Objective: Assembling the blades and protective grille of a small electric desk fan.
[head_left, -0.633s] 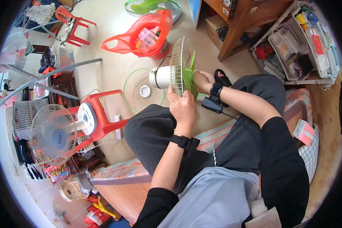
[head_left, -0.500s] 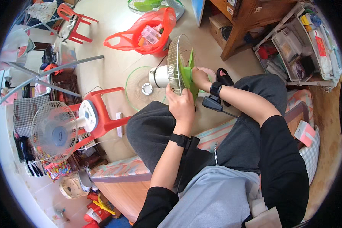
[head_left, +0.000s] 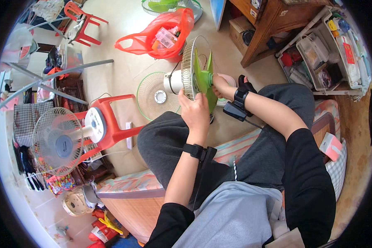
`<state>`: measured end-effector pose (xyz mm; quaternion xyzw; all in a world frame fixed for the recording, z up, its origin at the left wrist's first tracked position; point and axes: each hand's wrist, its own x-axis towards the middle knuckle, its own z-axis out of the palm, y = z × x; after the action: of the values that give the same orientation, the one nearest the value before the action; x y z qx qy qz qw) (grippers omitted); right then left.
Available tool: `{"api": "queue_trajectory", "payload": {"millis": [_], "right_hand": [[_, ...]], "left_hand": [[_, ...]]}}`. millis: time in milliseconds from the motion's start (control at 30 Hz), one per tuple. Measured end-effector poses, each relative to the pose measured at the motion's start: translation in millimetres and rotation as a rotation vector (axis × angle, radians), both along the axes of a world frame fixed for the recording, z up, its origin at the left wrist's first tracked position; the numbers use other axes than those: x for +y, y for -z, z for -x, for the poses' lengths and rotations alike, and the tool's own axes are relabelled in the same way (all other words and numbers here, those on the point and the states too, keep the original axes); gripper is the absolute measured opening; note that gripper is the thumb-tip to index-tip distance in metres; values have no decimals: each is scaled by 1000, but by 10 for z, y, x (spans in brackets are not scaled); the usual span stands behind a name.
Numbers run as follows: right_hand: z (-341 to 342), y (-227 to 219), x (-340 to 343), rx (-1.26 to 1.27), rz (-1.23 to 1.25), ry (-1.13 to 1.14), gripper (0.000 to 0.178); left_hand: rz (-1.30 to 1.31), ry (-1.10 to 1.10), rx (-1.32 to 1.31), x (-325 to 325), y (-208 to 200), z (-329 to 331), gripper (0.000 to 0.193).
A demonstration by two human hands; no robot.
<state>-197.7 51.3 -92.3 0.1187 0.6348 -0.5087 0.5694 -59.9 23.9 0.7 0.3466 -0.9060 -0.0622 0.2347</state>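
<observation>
In front of my knees stands a fan with a white motor housing (head_left: 174, 82), a wire rear guard (head_left: 189, 62) and green fan blades (head_left: 202, 79). My left hand (head_left: 195, 113) is closed on the lower rim of the guard, with the thumb and fingers at its edge. My right hand (head_left: 224, 87) is closed at the blades' central hub, its fingertips partly hidden by the wrist and blade. Whether a small part lies between those fingertips does not show. A round green-rimmed front grille (head_left: 144, 96) lies flat on the floor beyond my left knee.
A red plastic bag (head_left: 142, 43) with small packages stands ahead. Another fan (head_left: 64, 144) rests on a red stool (head_left: 115, 124) at the left, near a white power strip (head_left: 129, 134). A wooden cabinet (head_left: 262, 31) and storage bins (head_left: 318, 56) stand at the right.
The green blades have turned, and their hub now shows. My right hand has shifted slightly right and down from the blades' face. My left hand stays on the guard.
</observation>
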Motion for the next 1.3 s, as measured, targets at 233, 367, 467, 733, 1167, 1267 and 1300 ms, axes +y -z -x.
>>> {"api": "queue_trajectory", "payload": {"millis": [233, 367, 467, 733, 1167, 1267, 1300], "right_hand": [[120, -127, 177, 40, -43, -75, 51], [96, -202, 197, 83, -16, -51, 53], [163, -151, 245, 87, 2, -200, 55], [340, -197, 531, 76, 119, -274, 38], [294, -1490, 883, 1126, 53, -1160, 34], [548, -1368, 895, 1093, 15, -1180, 33], [628, -1365, 898, 1216, 10, -1165, 30]], "left_hand": [[-32, 22, -2, 15, -92, 11, 14], [0, 60, 14, 81, -22, 25, 14], [40, 79, -8, 141, 6, 63, 12], [87, 90, 10, 227, -14, 135, 12], [126, 81, 70, -40, -23, 6, 15], [125, 46, 80, -96, -37, -26, 15], [92, 12, 82, -116, -13, -38, 16]]}}
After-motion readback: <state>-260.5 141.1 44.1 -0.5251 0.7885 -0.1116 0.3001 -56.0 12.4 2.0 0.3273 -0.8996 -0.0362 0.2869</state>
